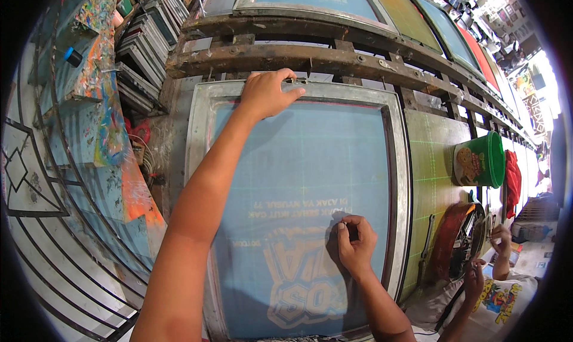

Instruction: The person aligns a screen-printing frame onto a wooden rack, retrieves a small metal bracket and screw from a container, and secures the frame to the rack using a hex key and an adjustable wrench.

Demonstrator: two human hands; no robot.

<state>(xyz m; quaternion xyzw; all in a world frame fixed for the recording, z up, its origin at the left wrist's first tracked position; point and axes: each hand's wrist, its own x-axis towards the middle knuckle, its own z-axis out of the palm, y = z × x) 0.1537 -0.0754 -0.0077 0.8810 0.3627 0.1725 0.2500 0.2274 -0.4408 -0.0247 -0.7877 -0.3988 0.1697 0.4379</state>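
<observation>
Across the gridded green printing table (425,142), a blue-meshed printing screen (310,163) already lies flat at centre, pale lettering (304,282) in it, no wet ink showing; how much remains I can't tell from here. Toward its eleven o'clock the left hand (268,95) curls loosely over the top rail (346,92), firmness unclear, while at four o'clock the right hand (357,245) pinches its fingertips together, contents unreadable; beyond, near three, stands a green bucket (480,161).

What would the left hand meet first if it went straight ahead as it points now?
The left hand, at the grey rectangular metal frame's far side, would probably meet the long, weathered brown rail; depth is unclear.
</observation>
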